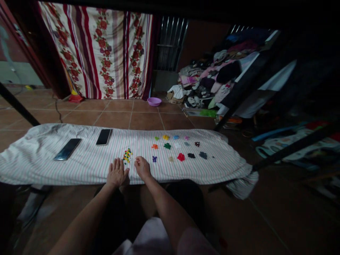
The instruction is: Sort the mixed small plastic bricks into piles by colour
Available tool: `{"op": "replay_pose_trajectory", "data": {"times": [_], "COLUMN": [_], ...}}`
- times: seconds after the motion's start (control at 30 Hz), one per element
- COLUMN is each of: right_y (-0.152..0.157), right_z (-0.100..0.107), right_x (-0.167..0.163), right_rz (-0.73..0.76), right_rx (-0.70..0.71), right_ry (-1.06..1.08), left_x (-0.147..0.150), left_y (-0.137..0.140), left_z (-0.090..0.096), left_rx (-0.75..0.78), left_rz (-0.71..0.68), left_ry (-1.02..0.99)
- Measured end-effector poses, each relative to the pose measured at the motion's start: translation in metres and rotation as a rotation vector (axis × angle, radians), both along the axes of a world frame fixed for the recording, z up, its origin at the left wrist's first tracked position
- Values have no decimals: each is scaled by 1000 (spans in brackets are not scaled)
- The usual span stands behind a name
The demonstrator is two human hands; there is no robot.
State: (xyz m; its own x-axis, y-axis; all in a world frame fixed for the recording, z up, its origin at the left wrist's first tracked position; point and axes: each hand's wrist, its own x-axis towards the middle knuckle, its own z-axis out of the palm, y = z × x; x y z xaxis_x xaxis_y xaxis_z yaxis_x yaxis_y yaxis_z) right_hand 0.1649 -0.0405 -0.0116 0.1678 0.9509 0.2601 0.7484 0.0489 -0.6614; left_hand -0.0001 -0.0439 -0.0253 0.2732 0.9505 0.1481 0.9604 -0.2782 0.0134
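Observation:
My left hand (116, 173) lies flat on the striped cloth (87, 170), its fingers stretched out beside a mixed pile of small coloured pieces (128, 156) in yellow, green, red and white. Just right of that pile, my right hand (142, 168) is closed with its fingertips pinched together; what they hold, if anything, is too small to make out. To the right, little pieces lie sorted by colour, among them a purple heap (154, 159), a red heap (181, 157), a dark green heap (167, 145), an orange heap (154, 146) and a black heap (191, 155).
Two phones, a larger one (67, 149) and a smaller one (103, 137), lie on the cloth at left. Beyond the cloth-covered surface are a tiled floor, a purple basin (154, 101), a floral curtain (106, 53) and a heap of clothes (207, 78). Dark bars (18, 104) slope at both sides.

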Motion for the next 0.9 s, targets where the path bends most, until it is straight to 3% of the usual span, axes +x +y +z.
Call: {"op": "replay_pose_trajectory", "data": {"times": [0.43,0.73,0.9], "right_y": [-52,-51,-51], "right_z": [8,8,4], "right_x": [31,34,34], "right_rz": [19,31,23], "right_rx": [-34,-61,-50], "right_ry": [46,121,113], "left_x": [4,12,19], "left_y": [-46,-43,-38], "left_z": [26,32,31], "left_rx": [-95,-154,-26], "left_rz": [-52,-49,-55], "left_ry": [64,49,-39]}}
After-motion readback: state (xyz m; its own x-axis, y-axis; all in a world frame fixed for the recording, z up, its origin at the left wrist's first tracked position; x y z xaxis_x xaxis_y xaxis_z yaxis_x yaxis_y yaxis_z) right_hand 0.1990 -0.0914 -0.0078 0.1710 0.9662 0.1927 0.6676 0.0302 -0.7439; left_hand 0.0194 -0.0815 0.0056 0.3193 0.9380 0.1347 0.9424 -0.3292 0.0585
